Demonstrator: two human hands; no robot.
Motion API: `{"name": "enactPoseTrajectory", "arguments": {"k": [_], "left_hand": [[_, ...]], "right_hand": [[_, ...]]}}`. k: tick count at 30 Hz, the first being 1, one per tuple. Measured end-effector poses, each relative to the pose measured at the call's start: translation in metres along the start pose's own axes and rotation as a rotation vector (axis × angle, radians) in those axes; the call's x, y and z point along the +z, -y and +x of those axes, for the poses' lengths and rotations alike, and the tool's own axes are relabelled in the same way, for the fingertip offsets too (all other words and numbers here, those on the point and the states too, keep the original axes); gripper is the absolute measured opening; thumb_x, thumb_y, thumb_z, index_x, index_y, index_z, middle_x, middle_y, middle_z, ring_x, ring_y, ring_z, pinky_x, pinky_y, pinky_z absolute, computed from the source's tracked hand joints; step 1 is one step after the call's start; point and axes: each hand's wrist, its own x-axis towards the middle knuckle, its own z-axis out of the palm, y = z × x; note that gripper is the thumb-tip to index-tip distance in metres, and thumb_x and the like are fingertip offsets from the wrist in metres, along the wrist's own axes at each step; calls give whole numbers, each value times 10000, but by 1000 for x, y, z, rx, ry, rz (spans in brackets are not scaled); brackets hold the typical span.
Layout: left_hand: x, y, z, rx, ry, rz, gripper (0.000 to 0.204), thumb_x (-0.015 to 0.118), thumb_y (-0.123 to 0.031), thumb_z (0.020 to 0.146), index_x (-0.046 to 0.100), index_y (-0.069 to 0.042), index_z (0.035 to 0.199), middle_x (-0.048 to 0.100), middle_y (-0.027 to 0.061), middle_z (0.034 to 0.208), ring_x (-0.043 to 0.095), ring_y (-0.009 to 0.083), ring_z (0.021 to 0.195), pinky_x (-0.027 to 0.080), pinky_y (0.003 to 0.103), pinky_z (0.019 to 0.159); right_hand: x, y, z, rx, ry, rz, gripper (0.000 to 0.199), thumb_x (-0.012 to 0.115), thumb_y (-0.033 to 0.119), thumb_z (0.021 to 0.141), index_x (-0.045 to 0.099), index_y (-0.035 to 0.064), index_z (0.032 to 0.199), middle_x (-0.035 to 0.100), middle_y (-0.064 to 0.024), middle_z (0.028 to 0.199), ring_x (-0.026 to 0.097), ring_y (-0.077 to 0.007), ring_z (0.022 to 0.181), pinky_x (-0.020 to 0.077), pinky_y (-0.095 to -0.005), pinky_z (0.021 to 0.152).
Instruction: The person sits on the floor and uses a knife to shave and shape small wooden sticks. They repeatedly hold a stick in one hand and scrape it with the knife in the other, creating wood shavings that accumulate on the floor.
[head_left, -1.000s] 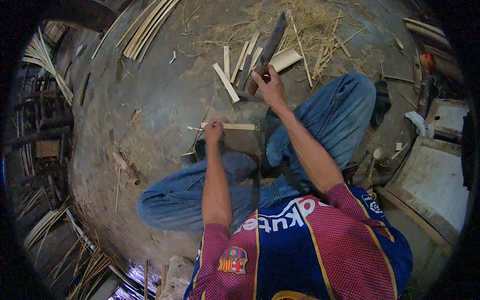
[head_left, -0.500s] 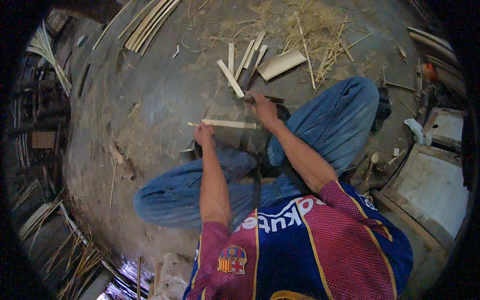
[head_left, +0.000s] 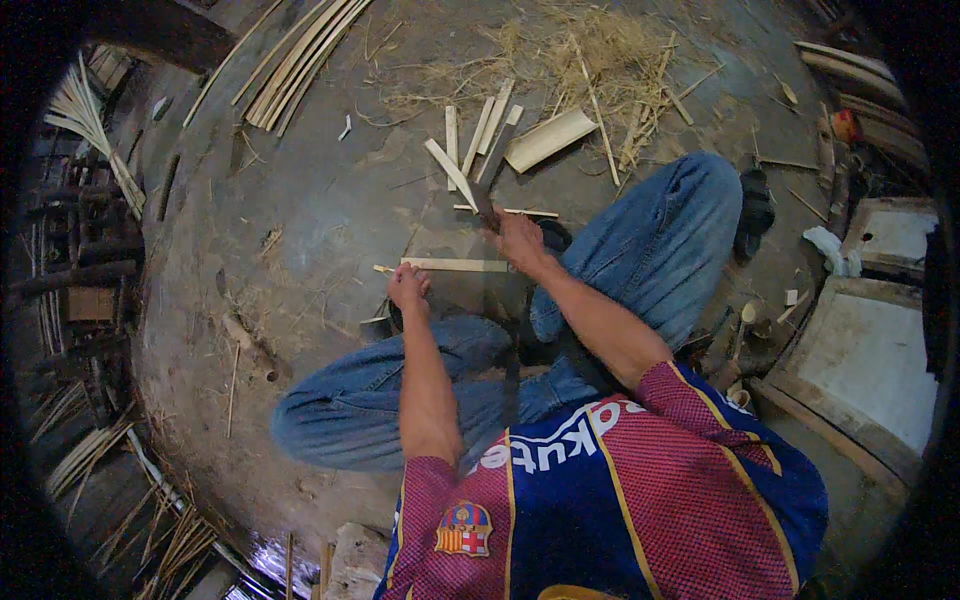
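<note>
My left hand point(head_left: 408, 286) is closed, pinching the left end of a pale, flat bamboo strip point(head_left: 455, 265) that lies crosswise in front of my crossed legs. My right hand point(head_left: 521, 242) is wrapped around the handle of a dark-bladed knife point(head_left: 499, 143), whose blade points away from me. Beside the blade, several pale bamboo strips point(head_left: 470, 132) fan out on the floor, and one nearer piece point(head_left: 447, 168) slants toward the knife handle. A thin strip point(head_left: 530, 212) lies just beyond my right hand. A wider, curved bamboo piece point(head_left: 550, 141) rests to the right of the blade.
Fibrous shavings point(head_left: 570, 50) cover the far floor. Long bundled strips point(head_left: 305, 65) lie at far left. A wooden-framed white panel point(head_left: 860, 350) stands at right. More sticks point(head_left: 160, 530) pile up at lower left, and a short bamboo tube point(head_left: 248, 340) is left of my knee.
My right hand has come slightly nearer to me with the knife, uncovering the thin strip beyond it. My left hand still grips the crosswise strip. The whole view has shifted a little.
</note>
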Motion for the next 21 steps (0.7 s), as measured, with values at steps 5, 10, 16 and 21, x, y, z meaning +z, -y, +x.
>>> {"name": "enactPoseTrajectory", "arguments": {"k": [5, 10, 16, 21], "left_hand": [[-6, 4, -7, 67, -61, 22, 195, 578, -183, 937, 573, -2, 1009, 639, 110, 840, 635, 196, 622, 507, 264, 487], [2, 6, -4, -2, -27, 99, 182, 581, -110, 899, 577, 17, 1029, 643, 123, 808, 649, 196, 612, 529, 256, 500], [16, 9, -21, 191, -27, 586, 260, 664, -199, 862, 613, 23, 986, 671, 144, 788, 674, 224, 618, 549, 358, 582], [43, -5, -48, 287, -109, 1176, 500, 688, -444, 823, 661, 30, 981, 686, 213, 852, 694, 336, 771, 543, 434, 701]], "right_hand": [[-26, 37, 6, 104, -1, 86, 461, 679, 465, 831, 649, 95, 1105, 693, -167, 980, 653, -374, 947, 511, -474, 791], [-12, 5, -1, 57, 139, 11, 511, 639, 474, 852, 557, 184, 1265, 696, -140, 996, 658, -356, 930, 510, -470, 781], [10, 9, 7, -39, -36, 338, 389, 687, 380, 832, 662, 68, 1063, 697, -114, 792, 678, -265, 740, 517, -393, 705], [18, -7, 24, 241, -325, 506, 271, 656, 290, 849, 629, 38, 945, 673, -108, 762, 656, -216, 688, 511, -370, 663]]}}
